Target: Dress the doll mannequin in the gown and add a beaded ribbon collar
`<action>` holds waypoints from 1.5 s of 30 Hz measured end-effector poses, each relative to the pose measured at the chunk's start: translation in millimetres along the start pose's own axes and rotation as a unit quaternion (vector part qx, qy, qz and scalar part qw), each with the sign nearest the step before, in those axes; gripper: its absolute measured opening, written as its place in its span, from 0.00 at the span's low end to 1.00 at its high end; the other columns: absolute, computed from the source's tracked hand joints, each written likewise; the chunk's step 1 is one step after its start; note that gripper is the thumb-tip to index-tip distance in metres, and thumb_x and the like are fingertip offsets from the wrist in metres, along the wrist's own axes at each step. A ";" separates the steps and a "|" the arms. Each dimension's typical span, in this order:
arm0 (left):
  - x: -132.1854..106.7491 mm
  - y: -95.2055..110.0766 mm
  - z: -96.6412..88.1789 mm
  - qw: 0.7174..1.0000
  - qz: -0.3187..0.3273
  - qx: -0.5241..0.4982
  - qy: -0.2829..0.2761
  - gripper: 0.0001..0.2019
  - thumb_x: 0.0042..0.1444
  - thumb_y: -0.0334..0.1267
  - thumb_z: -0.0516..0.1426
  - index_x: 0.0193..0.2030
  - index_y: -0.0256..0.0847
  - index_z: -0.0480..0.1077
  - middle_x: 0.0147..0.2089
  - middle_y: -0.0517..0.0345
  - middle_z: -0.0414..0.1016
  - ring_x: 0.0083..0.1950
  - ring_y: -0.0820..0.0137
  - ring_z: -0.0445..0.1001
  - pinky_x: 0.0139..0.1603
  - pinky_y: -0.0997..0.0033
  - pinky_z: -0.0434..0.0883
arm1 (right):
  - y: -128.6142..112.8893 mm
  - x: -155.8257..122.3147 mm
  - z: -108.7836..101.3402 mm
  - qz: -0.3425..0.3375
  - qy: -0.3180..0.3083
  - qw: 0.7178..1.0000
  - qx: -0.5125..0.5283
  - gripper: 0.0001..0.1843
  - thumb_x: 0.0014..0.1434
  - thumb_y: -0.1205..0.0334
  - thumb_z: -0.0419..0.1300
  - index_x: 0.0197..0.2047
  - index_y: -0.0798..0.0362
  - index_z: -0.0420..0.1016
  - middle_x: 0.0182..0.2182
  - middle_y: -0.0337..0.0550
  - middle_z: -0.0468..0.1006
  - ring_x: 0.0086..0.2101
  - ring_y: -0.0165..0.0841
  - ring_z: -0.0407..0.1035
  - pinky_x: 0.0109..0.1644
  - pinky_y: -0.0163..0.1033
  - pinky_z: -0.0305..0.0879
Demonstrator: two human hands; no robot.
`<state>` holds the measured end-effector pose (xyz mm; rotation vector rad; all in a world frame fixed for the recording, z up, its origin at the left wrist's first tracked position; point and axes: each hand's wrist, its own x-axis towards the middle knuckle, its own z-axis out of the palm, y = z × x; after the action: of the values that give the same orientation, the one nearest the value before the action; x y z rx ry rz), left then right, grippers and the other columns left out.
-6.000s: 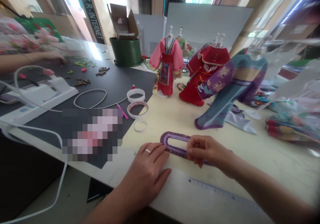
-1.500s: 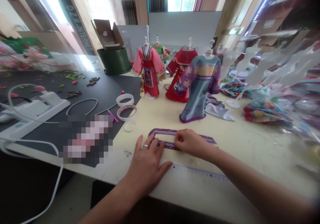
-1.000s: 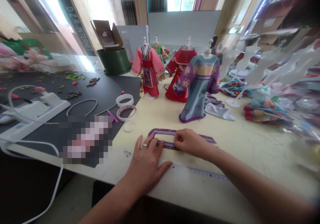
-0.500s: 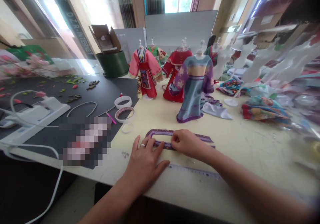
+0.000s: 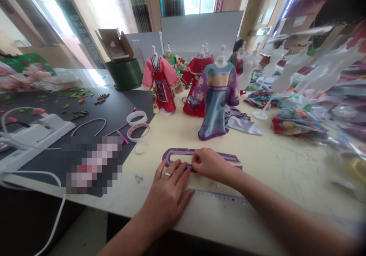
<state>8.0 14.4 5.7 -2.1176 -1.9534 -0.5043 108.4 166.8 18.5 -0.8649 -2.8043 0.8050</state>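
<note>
Purple braided trim point(image 5: 178, 152) lies flat on a cream counter point(image 5: 286, 168), formed into a long, narrow loop directly in front of the person. Its long axis runs left to right, close to parallel with the counter's front edge. The right hand point(image 5: 207, 164), reaching in from the right, is closed down over the loop's lower strip near its middle, fingers curled as they grip the band against the counter. The left hand point(image 5: 168, 195), wearing a silver ring point(image 5: 167, 174), is loose and spread, with its fingertips touching the same strip nearer the rounded left end. A tail of the trim extends past the right hand toward the loop's right end. Just below the hands, a clear ruler point(image 5: 220, 197) lies along the counter. Dressed doll figures stand beyond, the nearest in a blue-grey robe point(image 5: 214, 107). To the left, rolls of tape point(image 5: 138, 125) and a small white ring point(image 5: 141, 143) sit by a dark mat point(image 5: 120, 103).
</note>
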 end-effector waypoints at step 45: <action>1.3 -2.0 2.0 0.998 0.004 -0.038 -0.052 0.23 0.58 0.47 0.49 0.55 0.34 0.64 0.58 0.45 0.65 0.58 0.56 0.62 0.60 0.49 0.53 | 10.6 -0.4 -10.0 0.027 -0.066 0.990 0.119 0.11 0.48 0.65 0.50 0.21 0.57 0.70 0.15 0.39 0.69 0.17 0.26 0.59 0.18 0.31 0.48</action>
<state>6.3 16.6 4.2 -2.2396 -2.0095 -0.4854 116.4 178.6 21.6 -0.8799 -2.7253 1.2192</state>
